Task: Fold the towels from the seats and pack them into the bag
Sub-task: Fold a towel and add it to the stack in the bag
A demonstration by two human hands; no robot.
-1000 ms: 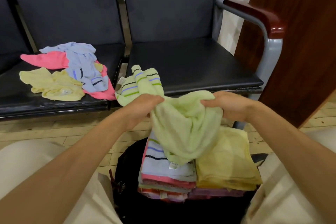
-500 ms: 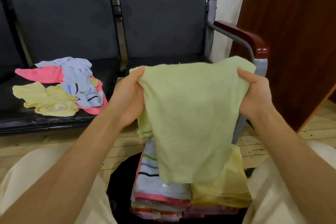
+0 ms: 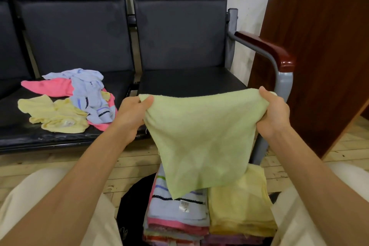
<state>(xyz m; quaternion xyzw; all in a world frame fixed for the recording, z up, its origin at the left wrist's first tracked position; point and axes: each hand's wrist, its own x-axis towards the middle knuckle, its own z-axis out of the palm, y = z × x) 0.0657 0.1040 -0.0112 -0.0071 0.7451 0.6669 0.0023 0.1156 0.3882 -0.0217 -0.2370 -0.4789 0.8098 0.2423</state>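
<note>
Two bare forearms reach in from the lower corners, at about seven and five o'clock. No sleeves, watches, rings or bracelets show on either arm. The left hand (image 3: 132,115) and the right hand (image 3: 274,114) are uncovered too, with short, plain fingernails. Below the arms, the person's legs fill the bottom corners at roughly eight and four o'clock, clothed in pale cream fabric (image 3: 40,191) that looks soft and loosely fitted, with gentle folds. Whether the garment is shorts or trousers cannot be told.

Soft, even indoor light; faint shadows; wide-angle bending at edges; slight blur.
</note>
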